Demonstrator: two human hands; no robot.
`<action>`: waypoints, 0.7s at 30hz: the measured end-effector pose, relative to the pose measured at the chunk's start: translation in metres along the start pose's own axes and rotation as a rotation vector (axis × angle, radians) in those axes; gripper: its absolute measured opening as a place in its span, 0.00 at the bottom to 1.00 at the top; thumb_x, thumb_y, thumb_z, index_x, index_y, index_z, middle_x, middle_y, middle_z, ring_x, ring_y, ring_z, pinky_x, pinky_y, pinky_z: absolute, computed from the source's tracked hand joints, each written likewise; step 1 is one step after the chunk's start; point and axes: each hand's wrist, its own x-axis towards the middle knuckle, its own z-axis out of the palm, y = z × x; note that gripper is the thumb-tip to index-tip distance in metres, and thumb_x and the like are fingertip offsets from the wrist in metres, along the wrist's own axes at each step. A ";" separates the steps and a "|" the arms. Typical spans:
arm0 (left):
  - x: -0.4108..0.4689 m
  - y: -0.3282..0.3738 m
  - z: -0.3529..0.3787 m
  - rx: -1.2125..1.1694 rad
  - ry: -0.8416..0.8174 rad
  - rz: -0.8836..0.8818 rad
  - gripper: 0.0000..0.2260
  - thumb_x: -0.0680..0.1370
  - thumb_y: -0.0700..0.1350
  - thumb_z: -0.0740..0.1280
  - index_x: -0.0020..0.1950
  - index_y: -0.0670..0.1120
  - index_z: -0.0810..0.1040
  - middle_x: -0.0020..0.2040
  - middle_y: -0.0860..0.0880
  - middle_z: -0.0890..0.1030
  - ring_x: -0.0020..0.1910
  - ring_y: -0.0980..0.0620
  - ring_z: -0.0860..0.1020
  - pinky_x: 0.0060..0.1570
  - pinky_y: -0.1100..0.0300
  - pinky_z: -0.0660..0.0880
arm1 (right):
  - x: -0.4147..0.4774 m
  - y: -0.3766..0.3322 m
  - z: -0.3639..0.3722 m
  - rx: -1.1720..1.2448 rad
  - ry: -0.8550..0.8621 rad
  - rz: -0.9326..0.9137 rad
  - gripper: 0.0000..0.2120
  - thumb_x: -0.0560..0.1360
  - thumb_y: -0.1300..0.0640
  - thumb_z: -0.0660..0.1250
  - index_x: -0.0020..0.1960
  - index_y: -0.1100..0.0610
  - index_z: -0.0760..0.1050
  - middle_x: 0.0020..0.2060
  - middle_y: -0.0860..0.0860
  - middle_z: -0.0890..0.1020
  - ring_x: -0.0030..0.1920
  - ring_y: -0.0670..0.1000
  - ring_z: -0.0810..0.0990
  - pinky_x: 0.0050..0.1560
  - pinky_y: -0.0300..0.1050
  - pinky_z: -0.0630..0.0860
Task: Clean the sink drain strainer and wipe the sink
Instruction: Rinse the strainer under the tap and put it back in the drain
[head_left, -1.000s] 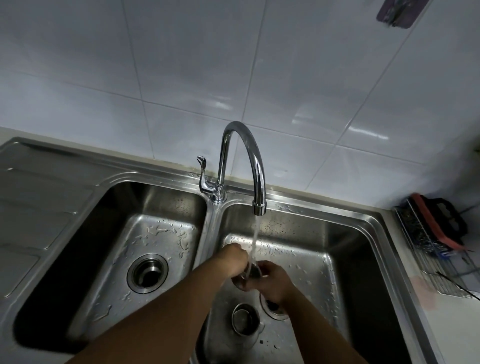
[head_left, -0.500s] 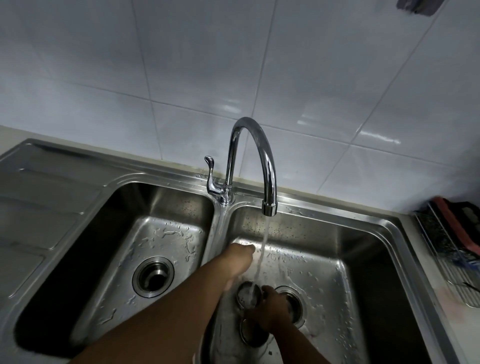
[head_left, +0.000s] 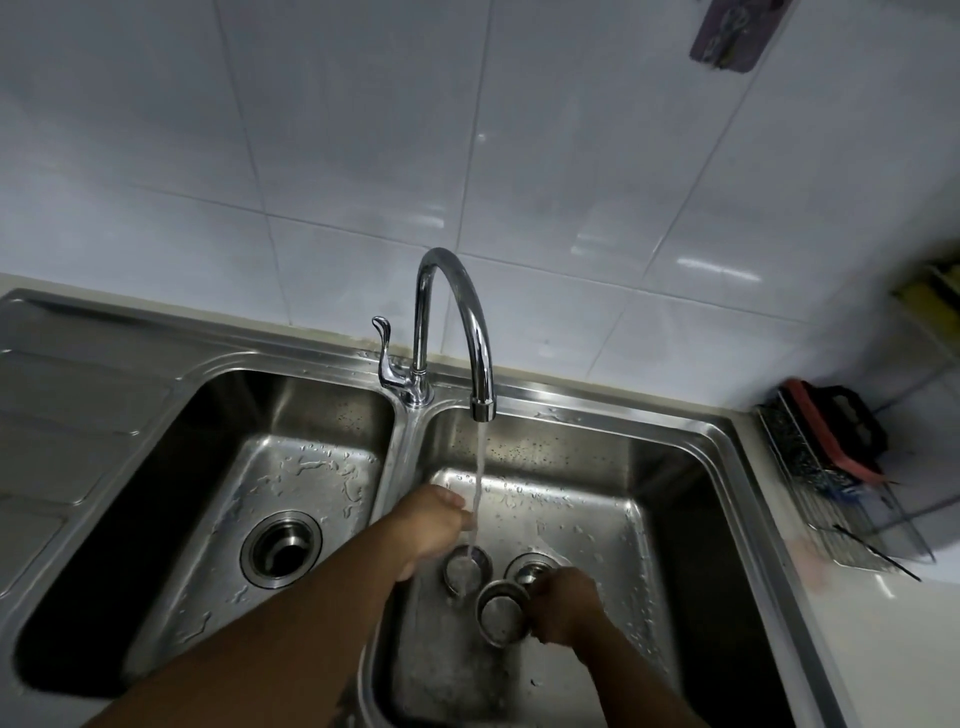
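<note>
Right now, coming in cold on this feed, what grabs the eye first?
The running tap at centre, its stream falling into a metal strainer cup held by the left hand in the right basin. Beside it the right hand holds a second strainer cup over the open drain.

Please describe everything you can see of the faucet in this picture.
The faucet looks like polished chrome metal. It has a tall curved spout, bent like a hook, and a small lever handle on its left side, standing up. Its base sits on the sink's rim, on the divider between the two basins, in front of the white tiled wall. The spout's end hangs over the right basin, and a thin stream of water runs from it. No hand touches the faucet.
</note>
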 end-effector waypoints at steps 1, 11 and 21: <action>-0.003 0.000 -0.001 0.012 -0.011 0.006 0.13 0.73 0.37 0.73 0.57 0.45 0.79 0.55 0.43 0.82 0.54 0.45 0.81 0.59 0.51 0.79 | -0.002 -0.001 -0.009 0.084 0.006 -0.001 0.10 0.75 0.57 0.66 0.51 0.59 0.83 0.48 0.56 0.86 0.47 0.53 0.84 0.52 0.46 0.80; -0.019 0.014 -0.013 0.273 0.067 0.106 0.21 0.71 0.47 0.78 0.62 0.48 0.79 0.57 0.45 0.82 0.54 0.45 0.82 0.55 0.50 0.81 | -0.025 -0.054 -0.046 0.726 0.018 -0.069 0.04 0.72 0.71 0.71 0.41 0.66 0.83 0.30 0.61 0.83 0.27 0.54 0.80 0.30 0.43 0.77; -0.021 0.018 -0.027 0.194 0.118 0.105 0.14 0.76 0.34 0.71 0.60 0.45 0.80 0.51 0.39 0.83 0.42 0.41 0.85 0.44 0.45 0.84 | -0.029 -0.101 -0.035 0.549 0.229 -0.223 0.11 0.79 0.55 0.63 0.56 0.51 0.83 0.53 0.51 0.86 0.53 0.52 0.82 0.59 0.51 0.78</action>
